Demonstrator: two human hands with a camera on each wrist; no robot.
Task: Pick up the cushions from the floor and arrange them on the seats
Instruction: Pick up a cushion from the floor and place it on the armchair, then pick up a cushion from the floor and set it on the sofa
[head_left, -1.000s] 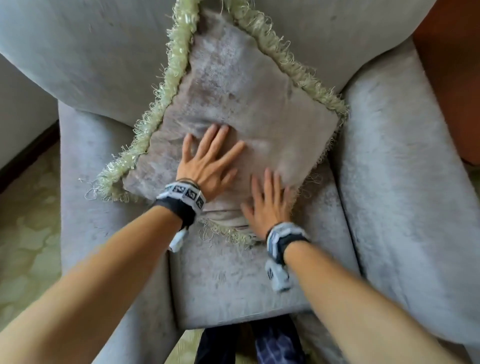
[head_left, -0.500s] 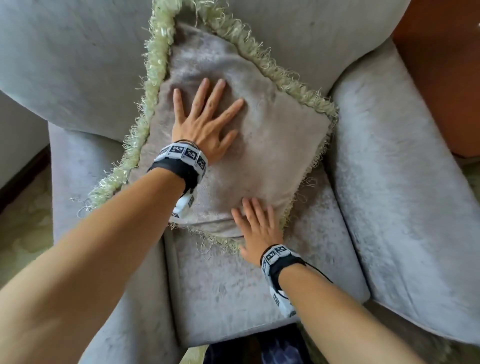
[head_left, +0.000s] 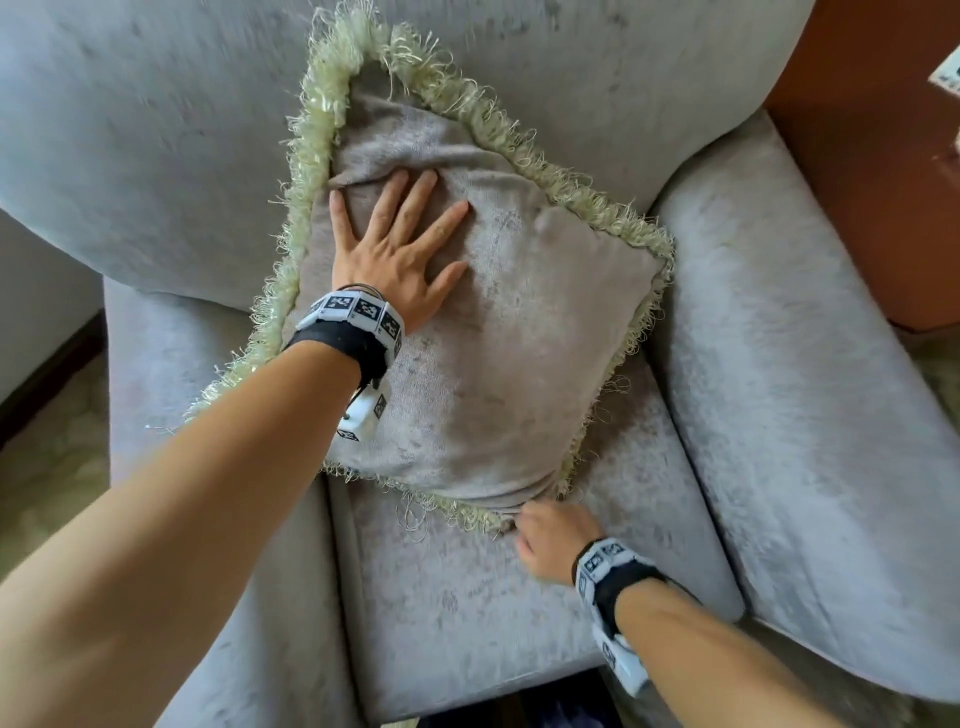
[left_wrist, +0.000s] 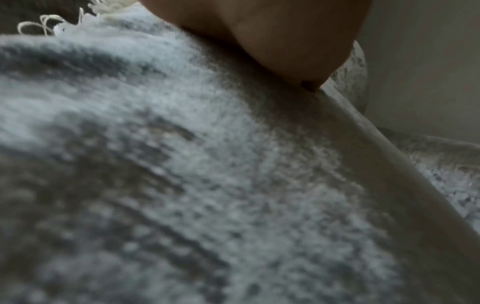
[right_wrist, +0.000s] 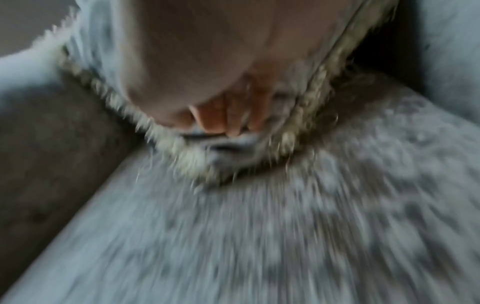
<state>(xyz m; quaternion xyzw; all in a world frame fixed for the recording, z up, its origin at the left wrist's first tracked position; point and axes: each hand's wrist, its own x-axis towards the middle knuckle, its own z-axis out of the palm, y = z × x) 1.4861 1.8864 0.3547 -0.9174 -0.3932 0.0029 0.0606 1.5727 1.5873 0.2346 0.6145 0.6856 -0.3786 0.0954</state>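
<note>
A grey-beige velvet cushion (head_left: 493, 338) with a pale green fringe leans corner-up against the back of a grey armchair (head_left: 156, 130), its lower corner on the seat (head_left: 467, 613). My left hand (head_left: 400, 244) lies flat with fingers spread on the cushion's upper left part and presses it back. My right hand (head_left: 545, 535) is at the cushion's bottom corner, fingers curled on the fabric and fringe there. In the blurred right wrist view the fingertips (right_wrist: 221, 121) pinch that corner (right_wrist: 228, 148). The left wrist view shows cushion fabric (left_wrist: 182, 164) close up under the palm.
The armchair's right armrest (head_left: 810, 415) and left armrest (head_left: 150, 374) flank the seat. An orange-brown wooden piece of furniture (head_left: 872, 156) stands past the right armrest. Patterned floor (head_left: 47, 467) shows at the left, with a dark skirting board.
My left hand has slid up the cushion from its middle to its upper left. My right hand has gone from lying flat on the lower edge to gripping the bottom corner.
</note>
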